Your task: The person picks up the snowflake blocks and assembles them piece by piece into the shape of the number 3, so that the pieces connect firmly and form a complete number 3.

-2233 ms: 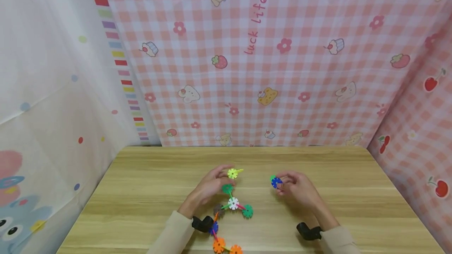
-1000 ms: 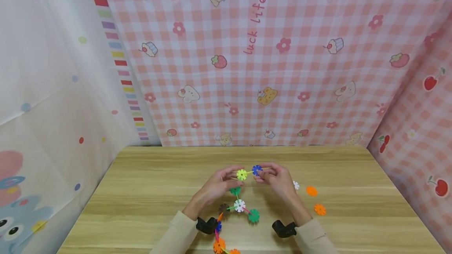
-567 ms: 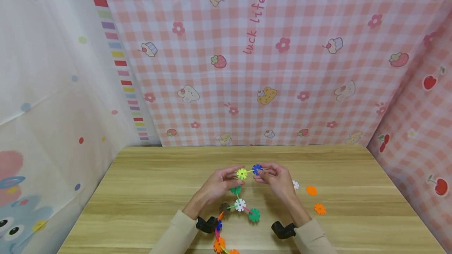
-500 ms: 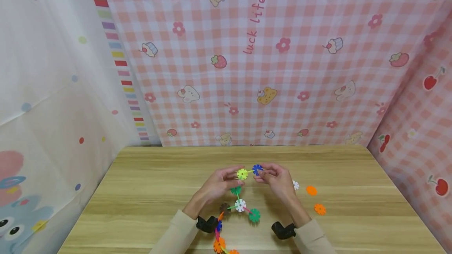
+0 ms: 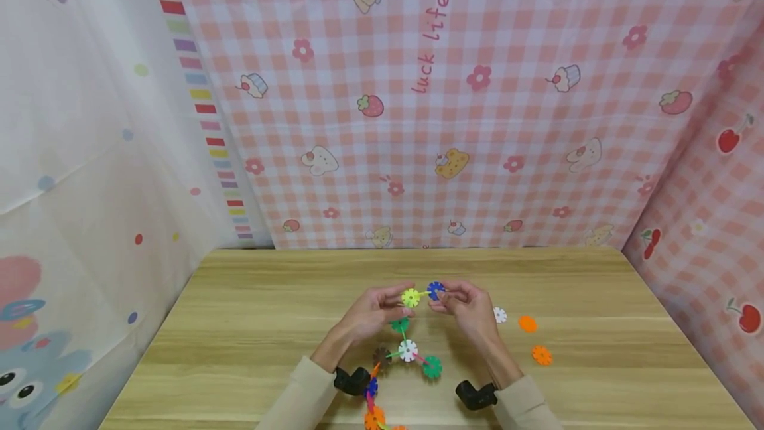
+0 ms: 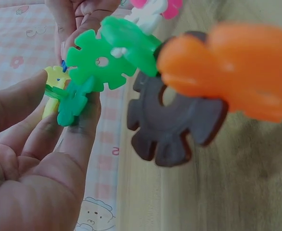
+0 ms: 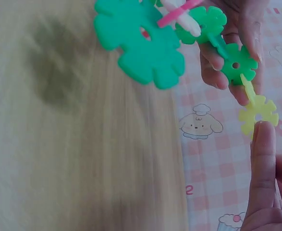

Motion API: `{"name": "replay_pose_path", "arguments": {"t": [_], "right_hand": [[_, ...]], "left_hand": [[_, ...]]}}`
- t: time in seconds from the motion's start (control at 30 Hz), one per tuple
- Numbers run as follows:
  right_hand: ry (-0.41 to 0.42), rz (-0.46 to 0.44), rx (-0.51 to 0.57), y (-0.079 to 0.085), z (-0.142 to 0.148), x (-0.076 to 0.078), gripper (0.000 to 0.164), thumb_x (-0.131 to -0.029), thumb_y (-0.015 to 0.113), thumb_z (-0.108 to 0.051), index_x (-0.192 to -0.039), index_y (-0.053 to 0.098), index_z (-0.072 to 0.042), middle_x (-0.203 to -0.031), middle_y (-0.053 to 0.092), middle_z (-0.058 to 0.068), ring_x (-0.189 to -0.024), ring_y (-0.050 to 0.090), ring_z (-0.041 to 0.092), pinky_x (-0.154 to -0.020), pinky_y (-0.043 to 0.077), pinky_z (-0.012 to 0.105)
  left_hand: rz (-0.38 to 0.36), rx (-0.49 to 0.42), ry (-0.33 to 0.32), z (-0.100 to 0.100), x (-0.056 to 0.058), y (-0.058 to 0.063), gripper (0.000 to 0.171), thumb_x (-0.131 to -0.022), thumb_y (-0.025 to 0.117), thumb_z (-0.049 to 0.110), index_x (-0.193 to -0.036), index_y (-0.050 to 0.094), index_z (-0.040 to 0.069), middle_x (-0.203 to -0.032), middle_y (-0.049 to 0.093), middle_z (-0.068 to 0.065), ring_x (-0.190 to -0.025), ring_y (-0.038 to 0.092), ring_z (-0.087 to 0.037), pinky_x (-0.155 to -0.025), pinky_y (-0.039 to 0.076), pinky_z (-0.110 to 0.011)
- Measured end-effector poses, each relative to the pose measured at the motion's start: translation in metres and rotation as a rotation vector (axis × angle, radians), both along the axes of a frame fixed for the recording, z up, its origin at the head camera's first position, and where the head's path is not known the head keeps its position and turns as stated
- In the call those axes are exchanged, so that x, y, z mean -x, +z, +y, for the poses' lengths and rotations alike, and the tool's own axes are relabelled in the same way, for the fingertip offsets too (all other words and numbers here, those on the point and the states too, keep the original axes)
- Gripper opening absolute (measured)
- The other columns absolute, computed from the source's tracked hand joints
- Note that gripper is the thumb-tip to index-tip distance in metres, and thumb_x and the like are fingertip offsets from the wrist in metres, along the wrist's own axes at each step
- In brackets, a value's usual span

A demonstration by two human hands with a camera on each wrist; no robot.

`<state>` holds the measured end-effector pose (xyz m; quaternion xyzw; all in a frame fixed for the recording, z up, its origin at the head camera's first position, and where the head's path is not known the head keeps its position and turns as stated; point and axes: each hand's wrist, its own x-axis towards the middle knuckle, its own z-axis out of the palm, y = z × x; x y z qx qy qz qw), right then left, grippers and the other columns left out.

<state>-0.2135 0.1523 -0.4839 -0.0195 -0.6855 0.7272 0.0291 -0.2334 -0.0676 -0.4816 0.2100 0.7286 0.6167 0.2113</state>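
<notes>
Both hands hold a chain of notched plastic snowflake discs over the table. My left hand (image 5: 371,314) pinches a green disc (image 6: 75,103) between thumb and fingers, beside a yellow disc (image 5: 410,297). A blue disc (image 5: 434,289) is pinched by my right hand (image 5: 473,310), and a thin yellow-green disc seen edge-on spans from the yellow one to it. Below the left hand, the chain runs through another green disc (image 5: 400,325), a white disc (image 5: 408,350) with a green side disc (image 5: 432,367), and a brown disc (image 5: 382,355), down to an orange disc (image 5: 375,418).
To the right of the right hand, a loose white disc (image 5: 500,314) and two orange discs (image 5: 528,323) lie on the wooden table (image 5: 603,310). A pink checked cloth (image 5: 465,118) hangs behind the table's far edge. Each wrist wears a black camera mount (image 5: 475,395).
My right hand has moved left with the blue disc, bringing it against the chain beside the yellow disc and uncovering the loose discs. Over the last half second both hands have barely moved.
</notes>
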Motion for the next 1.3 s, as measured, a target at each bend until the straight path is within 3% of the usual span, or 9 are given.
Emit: {"name": "replay_pose_path", "arguments": {"t": [0.53,0.77,0.9,1.13,1.3], "right_hand": [[-0.028,-0.015,0.07,-0.005,-0.002,0.0,0.025,-0.092,0.056,0.014,-0.117,0.059,0.014,-0.094,0.071,0.024,-0.074,0.074,0.019,-0.075,0.06,0.032],[-0.01,-0.06,-0.049,-0.007,0.012,-0.002,0.034,-0.094,0.056,0.01,-0.128,0.059,0.008,-0.105,0.069,0.03,-0.077,0.073,0.024,-0.073,0.061,0.033],[-0.029,-0.095,-0.127,-0.008,0.03,-0.005,0.034,-0.094,0.056,0.007,-0.127,0.06,0.006,-0.108,0.067,0.029,-0.069,0.066,0.021,-0.065,0.06,0.03],[-0.043,-0.153,-0.261,-0.009,0.068,-0.009,0.037,-0.094,0.065,-0.007,-0.129,0.058,0.001,-0.091,0.058,0.008,-0.059,0.054,0.012,-0.052,0.052,0.024],[-0.015,-0.174,-0.313,-0.014,0.084,-0.011,0.04,-0.093,0.066,-0.006,-0.131,0.056,0.002,-0.08,0.057,0.005,-0.059,0.053,0.011,-0.049,0.049,0.024]], "left_hand": [[-0.007,-0.027,0.007,0.004,0.001,-0.001,0.053,-0.099,0.06,0.012,-0.149,0.043,0.006,-0.122,0.066,-0.025,-0.114,0.063,-0.04,-0.096,0.053,-0.036],[-0.044,-0.001,0.067,0.0,0.005,-0.007,0.053,-0.094,0.067,0.019,-0.144,0.049,0.012,-0.126,0.063,-0.019,-0.112,0.063,-0.033,-0.095,0.052,-0.039],[-0.072,-0.014,0.085,-0.005,0.007,-0.011,0.056,-0.094,0.067,0.018,-0.145,0.046,0.009,-0.127,0.062,-0.02,-0.113,0.062,-0.035,-0.096,0.052,-0.039],[-0.113,-0.043,0.107,-0.009,0.01,-0.012,0.056,-0.094,0.064,0.011,-0.145,0.042,0.005,-0.127,0.061,-0.021,-0.114,0.062,-0.034,-0.099,0.05,-0.04],[-0.121,-0.039,0.106,-0.01,0.01,-0.009,0.057,-0.094,0.061,0.01,-0.147,0.04,0.007,-0.129,0.059,-0.023,-0.112,0.062,-0.036,-0.1,0.049,-0.044]]}}
